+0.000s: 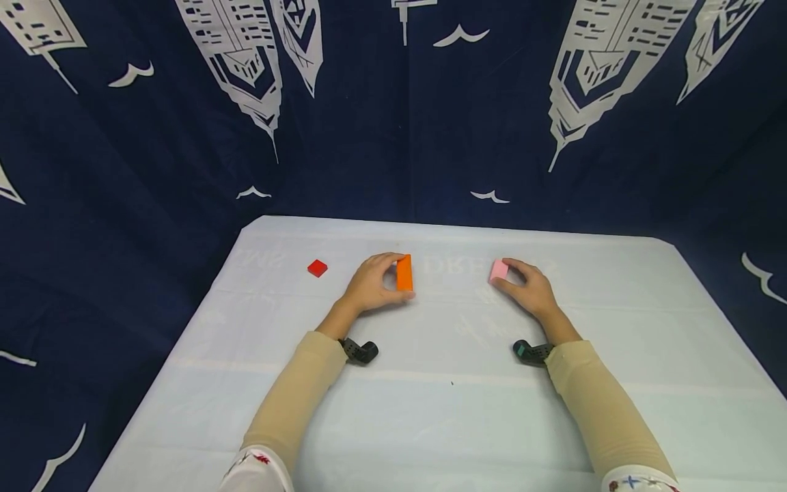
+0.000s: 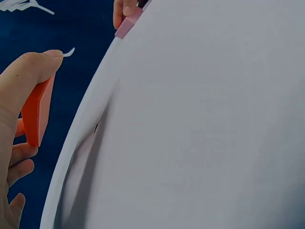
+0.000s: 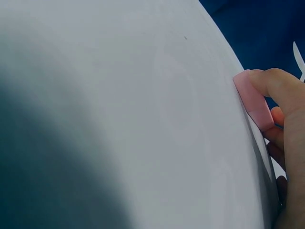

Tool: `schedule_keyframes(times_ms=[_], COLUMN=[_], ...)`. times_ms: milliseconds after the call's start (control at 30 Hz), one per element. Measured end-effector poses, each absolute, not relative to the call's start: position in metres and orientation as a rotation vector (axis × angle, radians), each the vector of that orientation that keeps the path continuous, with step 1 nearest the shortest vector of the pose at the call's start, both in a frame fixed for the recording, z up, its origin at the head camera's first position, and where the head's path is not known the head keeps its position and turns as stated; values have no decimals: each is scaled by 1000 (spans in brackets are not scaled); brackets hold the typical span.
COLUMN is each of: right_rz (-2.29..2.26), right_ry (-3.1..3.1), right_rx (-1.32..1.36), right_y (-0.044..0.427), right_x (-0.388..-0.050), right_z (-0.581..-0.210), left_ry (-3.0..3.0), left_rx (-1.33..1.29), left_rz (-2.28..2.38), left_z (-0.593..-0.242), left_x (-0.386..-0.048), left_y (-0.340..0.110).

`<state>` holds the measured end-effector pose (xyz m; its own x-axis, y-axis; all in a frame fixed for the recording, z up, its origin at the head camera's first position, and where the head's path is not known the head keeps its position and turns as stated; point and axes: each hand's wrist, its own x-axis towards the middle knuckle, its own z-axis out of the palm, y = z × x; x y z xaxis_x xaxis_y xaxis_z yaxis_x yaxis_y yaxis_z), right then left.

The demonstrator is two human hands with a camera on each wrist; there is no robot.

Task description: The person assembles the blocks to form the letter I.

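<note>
My left hand [image 1: 371, 282] pinches an orange rectangular block [image 1: 404, 272] between thumb and fingers, near the middle of the far part of the table. In the left wrist view the same orange block [image 2: 39, 109] spans from the thumb down to the fingers. Farther right, my right hand [image 1: 532, 290] holds a pink block [image 1: 499, 270] by its two ends. The right wrist view shows this pink block [image 3: 254, 101] between thumb and fingertips. A small red block [image 1: 317, 268] lies flat on the table, left of my left hand and apart from it.
Under both hands is a table with a white cover [image 1: 455, 424], its far edge short of a dark blue curtain [image 1: 369, 150] with white building prints. A dark wrist device [image 1: 359, 351] sits at the left wrist, another dark device [image 1: 531, 353] at the right.
</note>
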<state>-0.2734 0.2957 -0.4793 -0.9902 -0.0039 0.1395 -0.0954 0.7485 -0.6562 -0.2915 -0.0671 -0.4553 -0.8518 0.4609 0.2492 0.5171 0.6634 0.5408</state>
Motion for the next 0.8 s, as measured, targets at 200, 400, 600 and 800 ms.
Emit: schedule_keyframes(times_ms=[200, 400, 600, 800], right_rz=[1062, 1066, 1074, 1076], right_ry=[-2815, -2807, -2803, -2809], right_rx=[95, 94, 87, 82], right_y=[295, 296, 296, 296], right_x=[-273, -274, -275, -276], right_z=[-478, -479, -481, -483], left_ry=[-2776, -2765, -2794, -2802], left_rx=[-850, -869, -899, -909], left_rz=[-896, -876, -804, -727], left_z=[-454, -452, -451, -452], left_x=[-285, -280, -274, -270], left_y=[-62, -57, -54, -51])
